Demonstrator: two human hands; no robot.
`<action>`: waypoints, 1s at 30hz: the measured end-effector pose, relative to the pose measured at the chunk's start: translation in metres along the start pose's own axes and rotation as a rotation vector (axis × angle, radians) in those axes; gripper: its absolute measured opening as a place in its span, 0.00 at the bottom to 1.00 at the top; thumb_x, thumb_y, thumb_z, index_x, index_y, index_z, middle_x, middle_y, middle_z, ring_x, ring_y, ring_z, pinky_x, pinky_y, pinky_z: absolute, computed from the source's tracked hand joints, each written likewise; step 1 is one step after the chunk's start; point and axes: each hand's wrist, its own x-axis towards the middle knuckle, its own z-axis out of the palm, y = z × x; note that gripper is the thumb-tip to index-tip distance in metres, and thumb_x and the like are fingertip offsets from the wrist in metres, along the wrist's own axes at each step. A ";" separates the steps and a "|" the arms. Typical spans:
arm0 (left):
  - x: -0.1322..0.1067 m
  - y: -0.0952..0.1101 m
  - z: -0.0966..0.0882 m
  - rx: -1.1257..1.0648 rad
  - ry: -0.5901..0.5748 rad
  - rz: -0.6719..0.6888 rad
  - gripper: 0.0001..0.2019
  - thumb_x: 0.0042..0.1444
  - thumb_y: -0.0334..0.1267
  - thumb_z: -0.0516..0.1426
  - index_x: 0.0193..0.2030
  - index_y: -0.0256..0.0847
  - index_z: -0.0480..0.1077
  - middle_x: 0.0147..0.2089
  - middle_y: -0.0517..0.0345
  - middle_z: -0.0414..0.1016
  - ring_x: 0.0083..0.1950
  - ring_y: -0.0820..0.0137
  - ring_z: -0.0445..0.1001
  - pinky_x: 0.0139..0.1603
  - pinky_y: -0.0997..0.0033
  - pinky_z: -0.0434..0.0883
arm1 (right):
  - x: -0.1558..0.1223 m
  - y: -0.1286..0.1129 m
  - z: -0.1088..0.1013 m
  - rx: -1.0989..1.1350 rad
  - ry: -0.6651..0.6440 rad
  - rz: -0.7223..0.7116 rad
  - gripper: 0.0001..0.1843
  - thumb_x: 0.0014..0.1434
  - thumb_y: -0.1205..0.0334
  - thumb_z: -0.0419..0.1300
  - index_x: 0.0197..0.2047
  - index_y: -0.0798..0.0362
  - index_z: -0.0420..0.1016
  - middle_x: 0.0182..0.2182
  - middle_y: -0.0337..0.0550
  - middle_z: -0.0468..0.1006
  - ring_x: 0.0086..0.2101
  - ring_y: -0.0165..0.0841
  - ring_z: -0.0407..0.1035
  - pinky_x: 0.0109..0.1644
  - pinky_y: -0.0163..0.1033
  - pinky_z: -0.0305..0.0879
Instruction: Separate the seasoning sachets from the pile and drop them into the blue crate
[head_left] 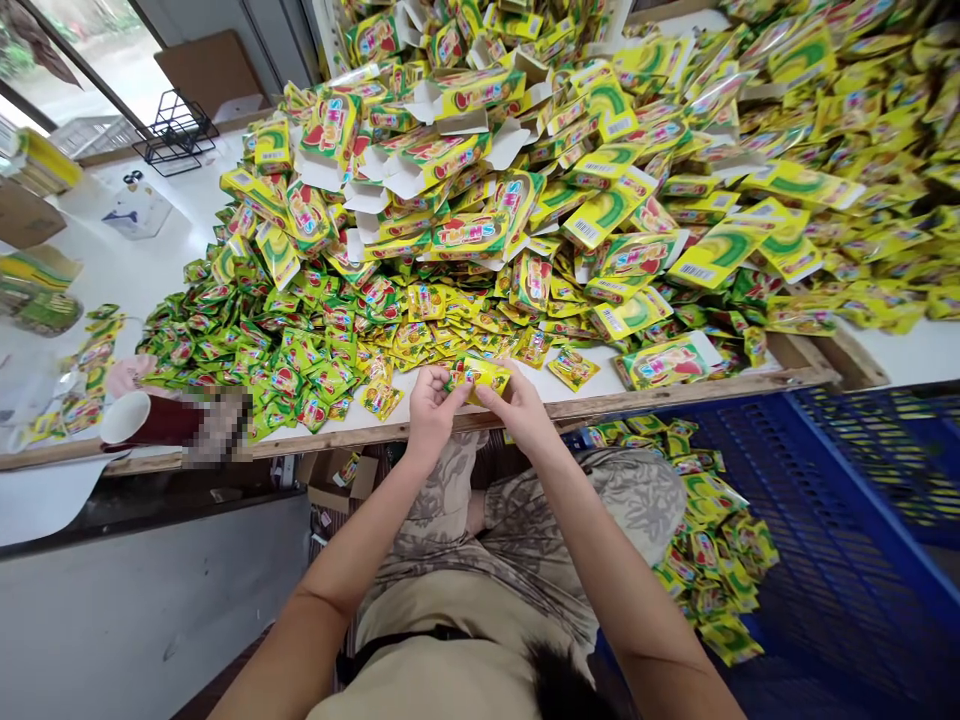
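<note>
Just above the table's front edge, my left hand (431,408) and my right hand (523,408) are both closed on small printed sachets (481,372). Green shows at the left end of what they hold, yellow at the right; how many sachets there are I cannot tell. Thumbs press from the near side, and most of the other fingers are hidden behind. Beyond my left hand spreads a heap of green sachets (292,370), with yellow sachets (424,335) directly behind both hands. A single yellow sachet (573,368) lies beside my right hand.
Open yellow cartons (469,235) are piled across the table's back. A dark red cup (161,420) lies tipped at the left front edge. At lower right, a blue crate (810,560) contains filled yellow packs (720,560). A wooden strip (637,400) edges the table.
</note>
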 end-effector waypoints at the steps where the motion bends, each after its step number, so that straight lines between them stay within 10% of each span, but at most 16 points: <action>1: 0.000 -0.002 0.000 0.023 0.001 0.008 0.17 0.50 0.44 0.65 0.33 0.41 0.60 0.34 0.63 0.64 0.34 0.76 0.68 0.36 0.76 0.69 | 0.001 0.001 -0.001 0.022 -0.021 -0.003 0.20 0.48 0.50 0.69 0.39 0.50 0.71 0.30 0.36 0.75 0.32 0.31 0.69 0.38 0.38 0.69; 6: 0.005 -0.008 -0.007 0.216 0.079 0.037 0.14 0.54 0.46 0.62 0.42 0.42 0.67 0.50 0.52 0.69 0.52 0.67 0.69 0.50 0.69 0.70 | 0.031 0.000 -0.013 0.305 0.250 -0.024 0.17 0.48 0.54 0.70 0.38 0.48 0.71 0.35 0.34 0.78 0.36 0.29 0.72 0.44 0.38 0.72; 16: 0.011 -0.006 -0.011 0.119 -0.105 -0.156 0.14 0.52 0.48 0.63 0.36 0.39 0.71 0.40 0.55 0.76 0.40 0.73 0.74 0.43 0.72 0.71 | 0.111 -0.017 -0.039 0.620 0.391 0.146 0.13 0.49 0.58 0.69 0.36 0.46 0.69 0.40 0.34 0.80 0.46 0.28 0.73 0.44 0.35 0.75; 24: 0.028 -0.003 -0.005 -0.006 -0.105 -0.279 0.22 0.45 0.52 0.67 0.40 0.38 0.72 0.40 0.54 0.78 0.38 0.72 0.76 0.40 0.72 0.72 | 0.029 -0.003 -0.024 0.576 0.102 0.277 0.11 0.52 0.51 0.67 0.35 0.46 0.72 0.37 0.39 0.81 0.39 0.32 0.76 0.35 0.36 0.77; 30: 0.043 0.003 0.007 -0.242 -0.314 -0.447 0.26 0.48 0.62 0.61 0.37 0.38 0.74 0.34 0.52 0.79 0.34 0.69 0.77 0.33 0.71 0.72 | -0.008 -0.002 -0.004 0.703 -0.053 0.486 0.12 0.50 0.54 0.68 0.36 0.47 0.74 0.33 0.38 0.81 0.30 0.30 0.75 0.30 0.34 0.75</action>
